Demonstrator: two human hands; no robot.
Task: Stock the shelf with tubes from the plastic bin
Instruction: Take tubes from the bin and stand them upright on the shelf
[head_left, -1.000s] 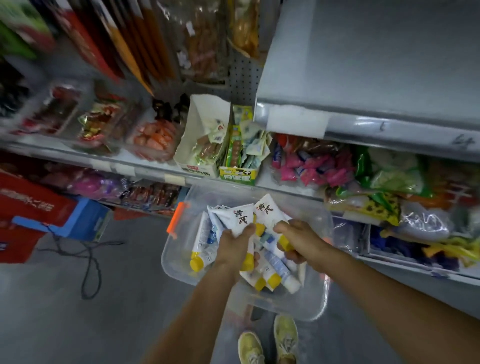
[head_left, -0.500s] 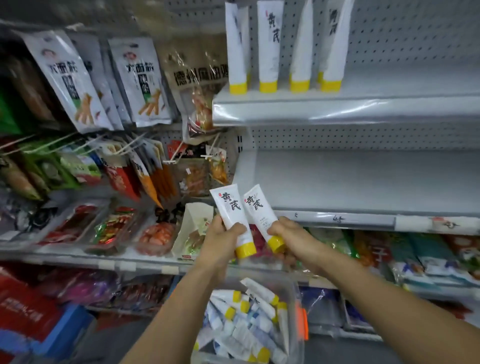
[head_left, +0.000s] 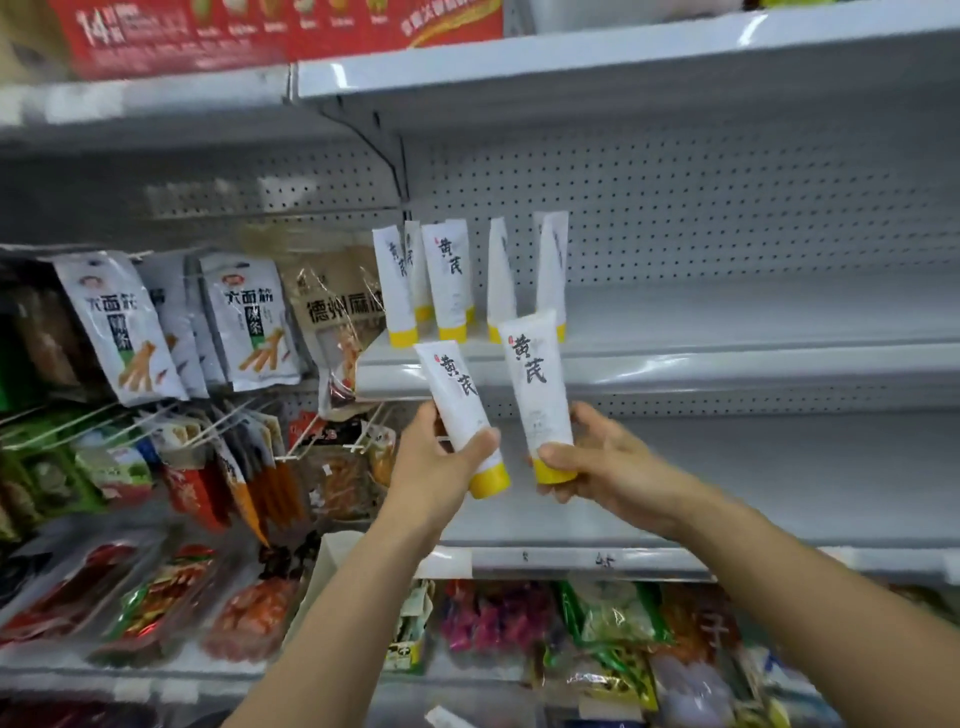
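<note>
At the left of the frame, snack packets (head_left: 239, 322) hang from pegs, and the white ones read "大面筋". Below them, trays of wrapped food (head_left: 156, 597) lie on a lower shelf, too blurred to read.

At the centre, the middle shelf (head_left: 727, 358) carries a row of white tubes (head_left: 449, 280). They stand upright on yellow caps near its left end, against the pegboard back.

Your left hand (head_left: 436, 467) is raised in front of that shelf's edge. Its fingers and thumb are wrapped round the lower part of the left tube (head_left: 457, 395), which leans to the left with its cap down. Just beside it, your right hand (head_left: 613, 467) grips the right tube (head_left: 537, 379) near its yellow cap and holds it almost upright. Its top overlaps the standing row.

Both held tubes show the black characters "黄芪" and a small red mark. The two tubes are close together, but not touching.

At the bottom right, coloured bags (head_left: 613, 618) fill the lowest shelf.
</note>
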